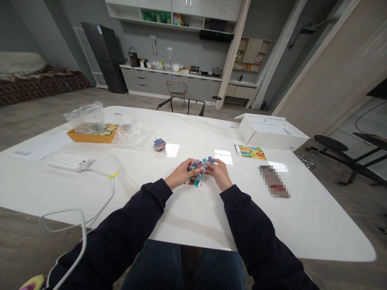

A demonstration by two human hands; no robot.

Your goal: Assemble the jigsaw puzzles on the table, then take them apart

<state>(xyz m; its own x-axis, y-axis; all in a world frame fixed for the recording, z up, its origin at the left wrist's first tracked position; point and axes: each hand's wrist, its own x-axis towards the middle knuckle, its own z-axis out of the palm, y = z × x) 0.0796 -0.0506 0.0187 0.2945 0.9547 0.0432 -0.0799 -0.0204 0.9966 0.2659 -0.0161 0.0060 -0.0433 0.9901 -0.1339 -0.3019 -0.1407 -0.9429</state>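
Note:
My left hand point(183, 173) and my right hand point(219, 173) meet over the middle of the white table point(193, 217). Between them, both hands pinch a loose clump of multicoloured jigsaw puzzle pieces point(196, 172), with some pieces hanging below the fingers. A small stack of similar pieces point(159, 145) lies farther forward, left of my hands. To the right, a colourful printed picture card point(252, 152) lies flat on the table, apart from my right hand. Dark sleeves cover both my forearms.
An orange tray point(90, 137) with a clear plastic bag point(86, 117) stands at the table's left, near a white power bank point(70, 163) and its cable point(81, 229). An open white box point(270, 135) sits at the far right. A pixelated object point(273, 181) lies right of my hands.

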